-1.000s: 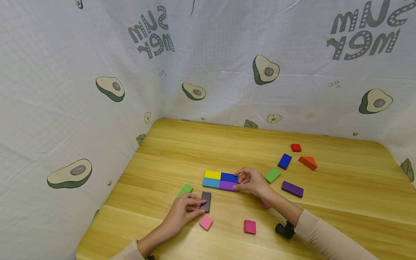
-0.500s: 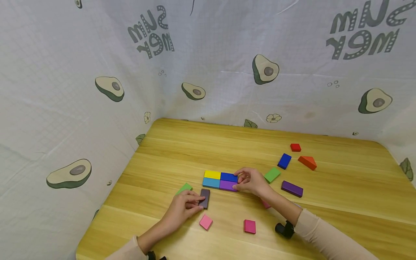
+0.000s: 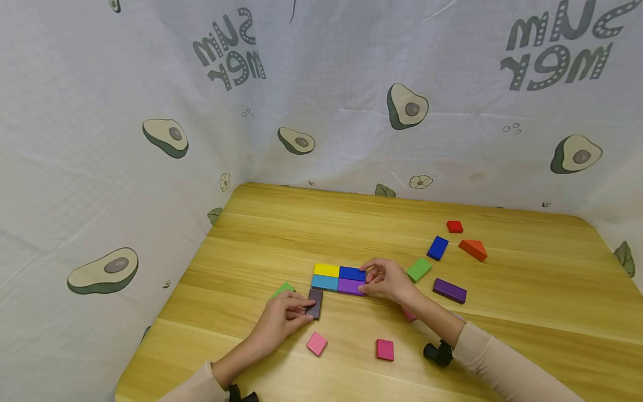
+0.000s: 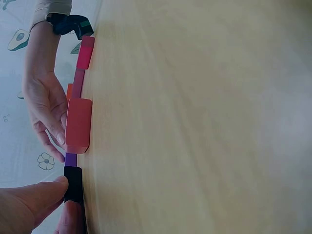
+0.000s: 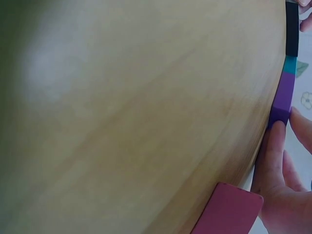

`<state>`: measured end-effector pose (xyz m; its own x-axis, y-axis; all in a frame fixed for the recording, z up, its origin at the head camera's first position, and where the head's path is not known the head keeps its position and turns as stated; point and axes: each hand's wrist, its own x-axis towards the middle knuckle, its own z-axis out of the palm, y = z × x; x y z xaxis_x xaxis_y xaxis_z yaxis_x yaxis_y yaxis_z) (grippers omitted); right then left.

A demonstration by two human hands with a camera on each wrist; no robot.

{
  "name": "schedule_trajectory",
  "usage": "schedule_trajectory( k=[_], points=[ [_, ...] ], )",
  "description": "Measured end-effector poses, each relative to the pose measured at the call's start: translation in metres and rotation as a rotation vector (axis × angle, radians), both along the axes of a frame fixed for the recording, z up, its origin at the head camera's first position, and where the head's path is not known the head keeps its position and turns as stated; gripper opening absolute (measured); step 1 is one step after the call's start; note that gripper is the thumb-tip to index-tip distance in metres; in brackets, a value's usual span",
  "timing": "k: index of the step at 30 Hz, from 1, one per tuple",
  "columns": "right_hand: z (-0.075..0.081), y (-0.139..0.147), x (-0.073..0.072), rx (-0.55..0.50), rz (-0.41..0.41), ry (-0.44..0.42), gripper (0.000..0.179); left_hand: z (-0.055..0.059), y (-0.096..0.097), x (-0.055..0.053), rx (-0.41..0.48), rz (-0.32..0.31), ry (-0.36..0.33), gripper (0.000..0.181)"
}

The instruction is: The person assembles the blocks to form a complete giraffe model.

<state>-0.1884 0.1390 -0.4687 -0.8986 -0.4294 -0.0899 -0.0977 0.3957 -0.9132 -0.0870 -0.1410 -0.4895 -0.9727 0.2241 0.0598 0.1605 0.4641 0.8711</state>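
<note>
In the head view my left hand (image 3: 280, 317) pinches a dark, nearly black rectangular block (image 3: 315, 304) between thumb and fingers. The block's far end lies against or very near the light blue block (image 3: 324, 283). A yellow block (image 3: 326, 270), a blue block (image 3: 353, 273) and a purple block (image 3: 350, 286) lie flat with it, in two rows of two. My right hand (image 3: 390, 283) holds the right end of the blue and purple pair, index finger at the blue one. In the right wrist view the thumb touches the end of the purple block (image 5: 282, 97).
A green block (image 3: 283, 289) lies behind my left hand. A pink block (image 3: 317, 344) and a magenta block (image 3: 384, 350) sit nearer me. To the right are a green block (image 3: 419, 269), blue block (image 3: 437, 248), purple block (image 3: 449, 291), orange triangle (image 3: 473, 249) and red block (image 3: 454, 226).
My left hand has moved the dark block away from me, up to the near edge of the light blue block. My right hand has stayed in place at the blue and purple blocks.
</note>
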Motion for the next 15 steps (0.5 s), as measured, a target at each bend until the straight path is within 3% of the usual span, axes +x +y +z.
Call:
schedule_trajectory(
  k=[15],
  points=[
    [0.0032,-0.0004,0.0007,-0.010,0.008,-0.001,0.041,0.0008,-0.0002,-0.0014,-0.004,0.016,-0.006,0.026]
  ],
)
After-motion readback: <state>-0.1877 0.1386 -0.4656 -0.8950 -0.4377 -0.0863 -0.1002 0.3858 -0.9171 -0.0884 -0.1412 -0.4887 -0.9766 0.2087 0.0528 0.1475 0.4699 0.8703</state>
